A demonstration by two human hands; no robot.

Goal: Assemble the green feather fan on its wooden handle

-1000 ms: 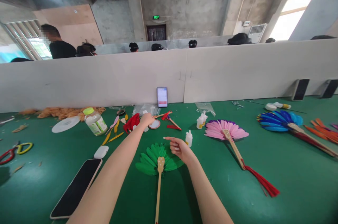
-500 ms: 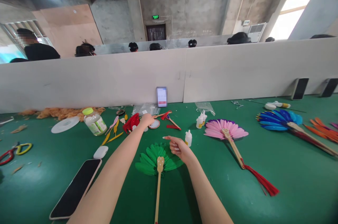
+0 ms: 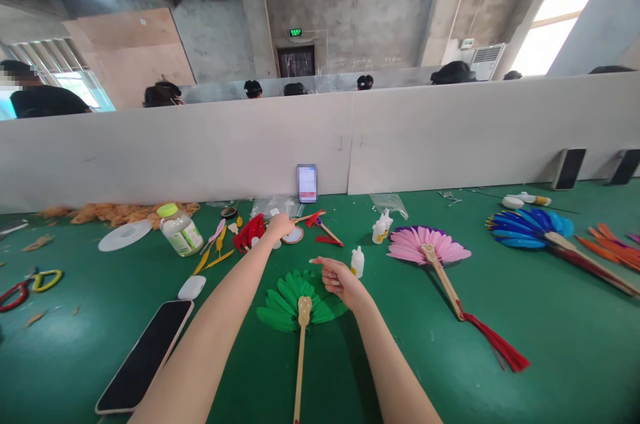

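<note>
My left hand (image 3: 280, 227) reaches forward beside a small round dish with a reddish rim (image 3: 294, 235) and a bunch of red feathers (image 3: 249, 234). Its fingers are hidden from the camera, so any hold cannot be made out. My right hand (image 3: 340, 279) hovers over a green feather fan (image 3: 280, 301), fingers curled and thumb against the index finger. Whatever may sit in that pinch is too small to see. The fan's wooden handle (image 3: 301, 364) points toward me, with pale dots on its wide top. A small white glue bottle (image 3: 357, 261) stands just behind my right hand.
A phone (image 3: 145, 357) and a lidded jar (image 3: 181, 231) are at left, with scissors (image 3: 30, 287) farther out. Two more small bottles (image 3: 381, 227), a pink fan (image 3: 430, 247) and a blue fan (image 3: 533, 227) lie rightward. A white partition (image 3: 225, 151) closes the back.
Both hands hold nearly the same positions. Beyond the partition, a person in black at the far left has shifted leftward.
</note>
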